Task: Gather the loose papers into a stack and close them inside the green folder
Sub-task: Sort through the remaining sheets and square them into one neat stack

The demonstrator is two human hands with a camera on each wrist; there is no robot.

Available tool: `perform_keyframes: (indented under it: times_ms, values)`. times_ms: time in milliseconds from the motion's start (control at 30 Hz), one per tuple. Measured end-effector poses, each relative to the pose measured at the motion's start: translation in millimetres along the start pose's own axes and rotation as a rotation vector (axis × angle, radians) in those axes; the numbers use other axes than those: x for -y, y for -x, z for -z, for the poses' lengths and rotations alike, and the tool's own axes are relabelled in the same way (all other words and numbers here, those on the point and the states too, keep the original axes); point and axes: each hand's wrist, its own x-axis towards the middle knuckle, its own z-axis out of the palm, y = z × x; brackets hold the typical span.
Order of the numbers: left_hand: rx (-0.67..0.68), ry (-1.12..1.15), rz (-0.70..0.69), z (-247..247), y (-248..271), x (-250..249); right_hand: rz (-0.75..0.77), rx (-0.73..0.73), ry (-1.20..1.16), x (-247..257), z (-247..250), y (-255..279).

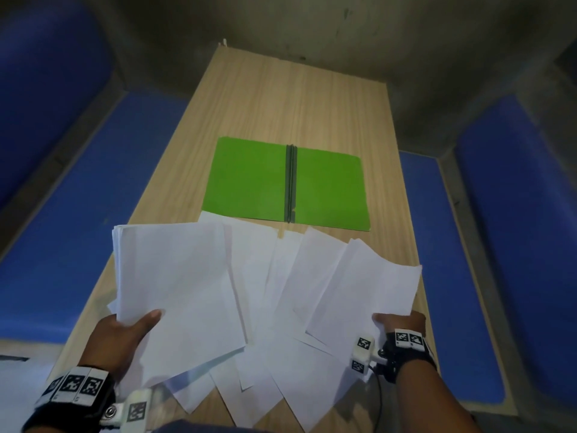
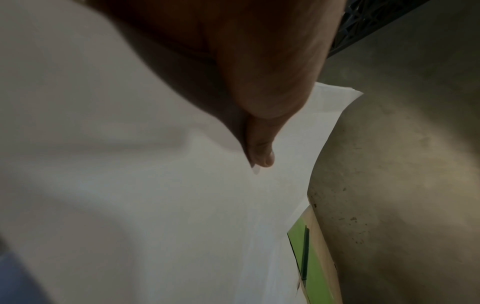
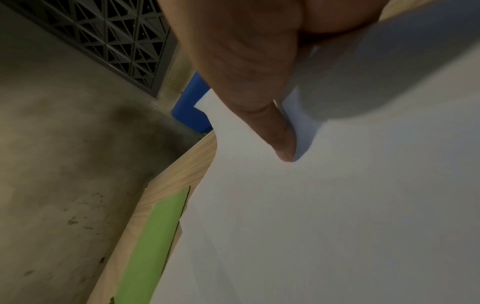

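The green folder (image 1: 287,182) lies open and flat in the middle of the wooden table (image 1: 281,98), its dark spine running front to back. White papers (image 1: 281,276) fan out across the near half of the table. My left hand (image 1: 125,332) pinches a small stack of sheets (image 1: 175,276) at its near edge, thumb on top. My right hand (image 1: 399,321) pinches the rightmost sheet (image 1: 368,285) at its near corner, thumb on top. In the left wrist view my thumb (image 2: 259,152) presses on paper (image 2: 155,205); the folder (image 2: 301,246) shows beyond. In the right wrist view the thumb (image 3: 280,139) lies on a sheet (image 3: 311,226) beside the folder (image 3: 153,246).
Blue padded benches (image 1: 62,229) flank the table on both sides (image 1: 487,245). A grey concrete wall (image 1: 343,32) stands beyond the far end. A dark lattice grille (image 3: 103,37) shows high up in the right wrist view.
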Motion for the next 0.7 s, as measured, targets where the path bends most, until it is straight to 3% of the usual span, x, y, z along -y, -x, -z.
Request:
perform_keyframes:
  times_ms: [233,367,533,700]
  values:
    - [0.006,0.025,-0.022,-0.3,-1.1,2.3,0.118,0.039,-0.117,18.7,1.9,11.1]
    - [0.009,0.041,-0.047,-3.7,-1.4,0.5,0.052,0.149,0.04,14.3,-27.0,-3.0]
    - [0.022,0.056,-0.039,-8.2,-5.0,5.2,0.071,0.094,0.309,12.7,-63.3,-8.1]
    - [0.03,0.06,-0.041,-12.7,-7.2,8.7,-0.001,0.157,0.33,21.2,-76.6,-4.1]
